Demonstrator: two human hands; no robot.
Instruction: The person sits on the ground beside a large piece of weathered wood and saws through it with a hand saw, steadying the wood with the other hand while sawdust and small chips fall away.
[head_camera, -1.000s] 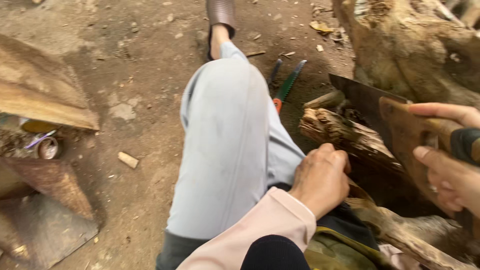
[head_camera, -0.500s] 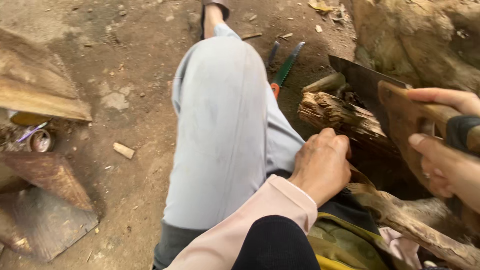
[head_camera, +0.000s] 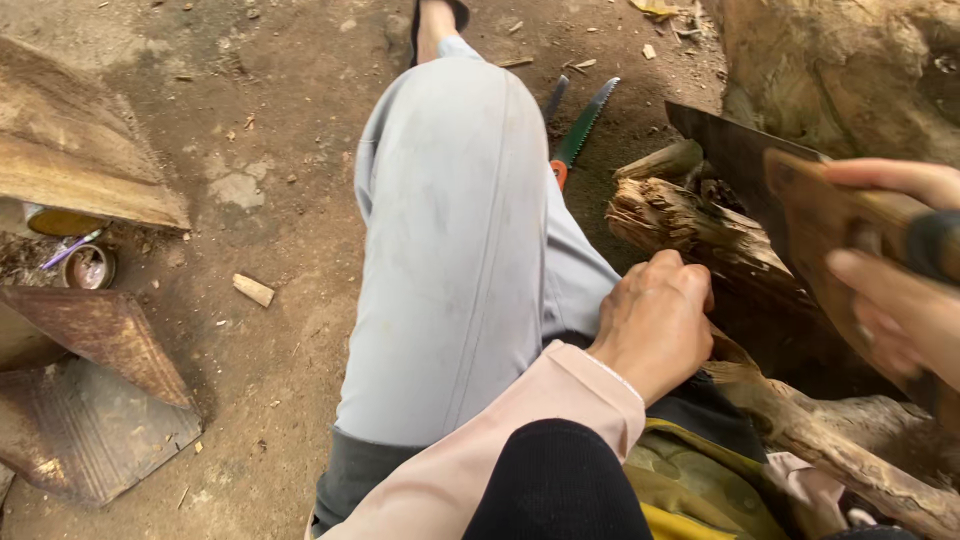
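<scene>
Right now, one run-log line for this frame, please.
left hand: gripping split log | right hand: holding cleaver | folding saw: on ground

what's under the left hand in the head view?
The left hand rests on a splintered wood log that runs out toward the green-bladed saw. The stretch of log beneath the palm is covered, so its surface there cannot be seen.

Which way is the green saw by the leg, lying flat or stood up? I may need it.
Lying flat. The green saw rests lengthwise on the dirt ground, beside the person's leg, untouched by either hand.
</scene>
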